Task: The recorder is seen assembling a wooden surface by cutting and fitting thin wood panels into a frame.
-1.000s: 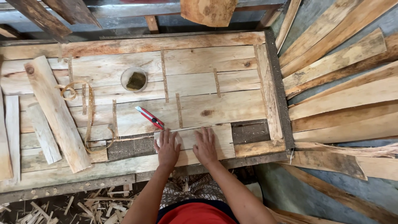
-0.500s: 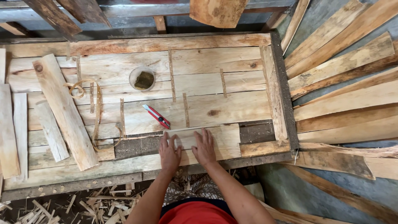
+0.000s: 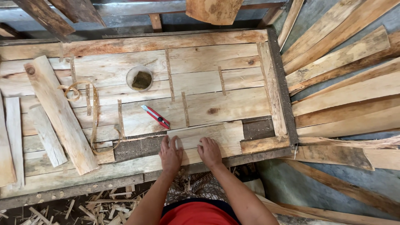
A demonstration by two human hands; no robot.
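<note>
Both hands, left [image 3: 170,154] and right [image 3: 209,152], lie flat on a board [image 3: 216,135] at the tabletop's [image 3: 125,46] near edge. Fingers are spread, gripping nothing. A red knife [image 3: 156,116] lies just beyond.

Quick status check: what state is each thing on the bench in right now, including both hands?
left hand: flat on the short board, palm down
right hand: flat on the same board
short board: lying flat at bench's near edge
utility knife: lying untouched; blade not discernible
round cup: upright, open
</note>
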